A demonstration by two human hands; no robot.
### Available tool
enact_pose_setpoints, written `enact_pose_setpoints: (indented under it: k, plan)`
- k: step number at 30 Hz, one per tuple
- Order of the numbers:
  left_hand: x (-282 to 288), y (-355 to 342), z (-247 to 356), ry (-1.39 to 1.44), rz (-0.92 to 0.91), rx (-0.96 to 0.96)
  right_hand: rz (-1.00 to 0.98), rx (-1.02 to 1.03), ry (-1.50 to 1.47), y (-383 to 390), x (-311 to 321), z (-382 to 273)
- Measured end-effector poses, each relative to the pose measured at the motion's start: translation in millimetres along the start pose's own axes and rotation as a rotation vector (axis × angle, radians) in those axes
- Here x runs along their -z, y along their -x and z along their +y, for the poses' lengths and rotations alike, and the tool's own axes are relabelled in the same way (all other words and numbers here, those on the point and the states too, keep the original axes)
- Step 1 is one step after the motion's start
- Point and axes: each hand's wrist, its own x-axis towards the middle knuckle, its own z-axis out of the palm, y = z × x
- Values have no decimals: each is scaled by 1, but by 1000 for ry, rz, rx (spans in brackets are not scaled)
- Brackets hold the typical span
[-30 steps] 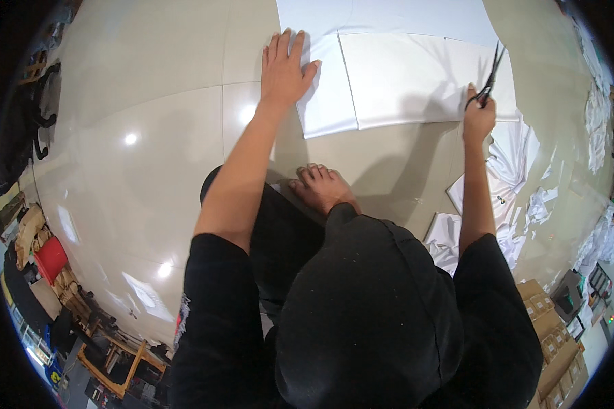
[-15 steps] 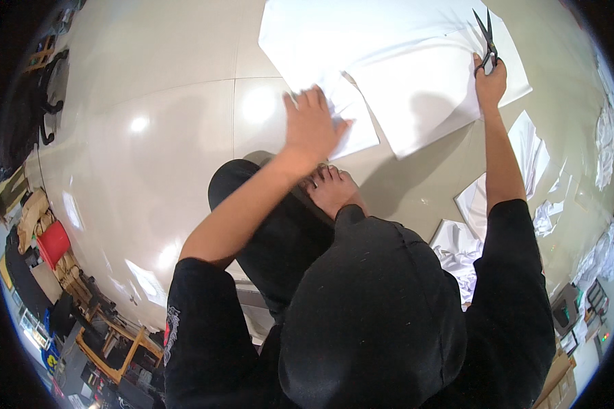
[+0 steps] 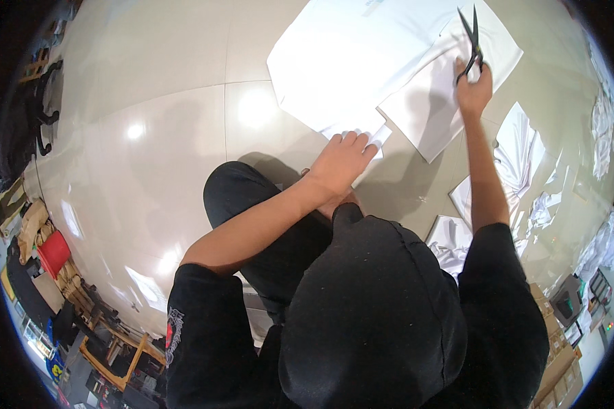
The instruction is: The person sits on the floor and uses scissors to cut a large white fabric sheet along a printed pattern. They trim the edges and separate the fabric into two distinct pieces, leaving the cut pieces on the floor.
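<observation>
A wide sheet of white cloth (image 3: 348,65) lies on the floor in front of me, with a slit running inward from its near edge. My left hand (image 3: 344,163) is on the near edge to the left of the slit, its fingers curled over the cloth; the gripped part is hidden beneath them. Over the right-hand part of the cloth, my right hand (image 3: 475,97) holds black scissors (image 3: 472,41) by the handles. Their blades point away from me and stand slightly apart.
My black-clad knees and a bare foot are close below the cloth. Crumpled white cloth pieces (image 3: 515,153) and scraps (image 3: 542,208) lie to the right. On the left stand a red container (image 3: 54,253) and a wooden frame (image 3: 119,371); cardboard boxes (image 3: 559,358) are at lower right.
My left hand has moved right and nearer, its spread fingers now curled on the cloth edge. The left part of the cloth has shifted right. My right hand with the scissors has moved slightly left and nearer.
</observation>
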Motion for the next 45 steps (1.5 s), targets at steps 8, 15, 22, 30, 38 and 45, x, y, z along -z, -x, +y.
enact_pose_setpoints:
  k: [8,15,22,30,38,45]
  plan:
    - [-24,-7,-10,82,-249,118,-214,74,-47,154,69,-41]
    - [-3,-8,21,478,-370,97,-383,138,32,148,117,18]
    - [5,-24,10,364,-306,130,-361,29,65,150,146,33]
    - [8,-10,-94,-121,-367,512,-176,-213,-17,186,134,9]
    - [22,1,-124,-212,-413,539,-170,-90,61,192,123,5]
    - [12,-14,-54,167,-141,203,-257,-238,-182,217,134,-50]
